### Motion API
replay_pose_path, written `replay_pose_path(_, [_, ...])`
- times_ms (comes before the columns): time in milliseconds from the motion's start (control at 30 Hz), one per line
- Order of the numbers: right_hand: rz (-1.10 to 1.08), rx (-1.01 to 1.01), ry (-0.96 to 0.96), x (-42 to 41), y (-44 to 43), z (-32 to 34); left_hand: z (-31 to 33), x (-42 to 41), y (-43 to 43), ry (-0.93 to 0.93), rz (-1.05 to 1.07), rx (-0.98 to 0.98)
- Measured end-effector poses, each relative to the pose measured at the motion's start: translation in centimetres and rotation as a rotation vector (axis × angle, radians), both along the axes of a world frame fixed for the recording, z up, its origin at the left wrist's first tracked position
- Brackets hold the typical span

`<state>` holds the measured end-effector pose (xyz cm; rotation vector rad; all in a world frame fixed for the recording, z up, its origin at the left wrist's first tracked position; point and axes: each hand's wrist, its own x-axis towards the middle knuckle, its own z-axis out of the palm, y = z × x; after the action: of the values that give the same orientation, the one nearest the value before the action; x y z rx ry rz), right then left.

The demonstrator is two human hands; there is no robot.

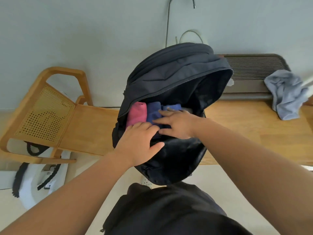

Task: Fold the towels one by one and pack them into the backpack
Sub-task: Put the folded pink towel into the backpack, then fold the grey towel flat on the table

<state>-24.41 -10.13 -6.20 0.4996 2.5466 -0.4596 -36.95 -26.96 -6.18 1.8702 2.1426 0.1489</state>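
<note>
Your right hand [176, 122] presses flat, fingers straight, on the blue towels [153, 114] packed beside the pink towel [137, 112] in the open backpack [169, 73]. Your left hand [137, 143] lies loose over its near rim, gripping nothing. The bag reaches past the table [245, 133] edge. A grey towel [286, 94] lies crumpled well right, with bare tabletop between.

Black backpack [171, 73]; pink towel [136, 114]; navy towel [153, 112]; grey-blue towel [286, 94]; tan cane-weave chair [45, 112].
</note>
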Motion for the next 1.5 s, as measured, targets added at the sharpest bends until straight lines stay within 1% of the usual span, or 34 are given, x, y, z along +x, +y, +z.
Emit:
replay_pose_path(100, [-0.191, 0.076, 0.203, 4.4, -0.1, 0.9, 0.5, 1.1, 3.3, -0.057, -0.062, 0.039])
replay_pose_path(167, [-0.321, 0.109, 0.291, 7.5, 0.0, 1.1, 0.7, 2.1, 5.2, -0.101, -0.085, 0.057])
replay_pose_path(233, [-0.453, 0.1, 0.361, 10.5, 0.3, 1.1, 1.1, 3.5, 6.7, -0.154, -0.08, 0.076])
replay_pose_path(333, [-0.634, 0.066, 0.434, 15.0, 1.1, 0.9, 2.1, 6.7, 8.9, -0.207, -0.127, 0.087])
replay_pose_path(433, [-0.759, 0.046, 0.463, 19.9, 2.8, 0.5, 3.3, 11.2, 11.7, -0.191, -0.202, 0.075])
replay_pose_path(500, [-0.817, 0.033, 0.475, 23.3, 4.1, 0.4, 3.7, 14.1, 13.6, -0.176, -0.203, 0.057])
replay_pose_path(700, [-0.865, 0.03, 0.482, 34.5, 8.2, 0.6, 2.9, 23.9, 18.7, -0.16, -0.14, -0.011])
replay_pose_path(800, [-0.896, 0.025, 0.453, 39.6, 10.3, 0.8, 2.3, 28.4, 20.8, -0.155, -0.109, -0.061])
replay_pose_path(933, [-0.955, -0.012, 0.423, 44.1, 13.1, 0.9, 2.4, 33.3, 23.2, -0.131, -0.085, -0.104])
replay_pose_path(1033, [-0.976, -0.018, 0.399, 45.8, 15.8, 0.6, 1.7, 35.6, 26.1, -0.174, -0.053, -0.118])
replay_pose_path(1267, [-1.018, -0.042, 0.322, 46.5, 22.9, -0.5, -1.0, 38.3, 35.1, -0.324, 0.017, -0.139])
replay_pose_path(1333, [-1.027, -0.056, 0.291, 46.9, 24.7, -0.5, -1.8, 38.7, 38.3, -0.408, 0.111, -0.187])
replay_pose_path(1433, [-1.041, -0.085, 0.241, 47.9, 27.0, -0.8, -3.0, 39.7, 42.7, -0.583, 0.265, -0.271])
replay_pose_path(1500, [-1.077, -0.136, 0.268, 48.4, 28.5, -1.1, -4.1, 40.6, 45.0, -0.681, 0.362, -0.289])
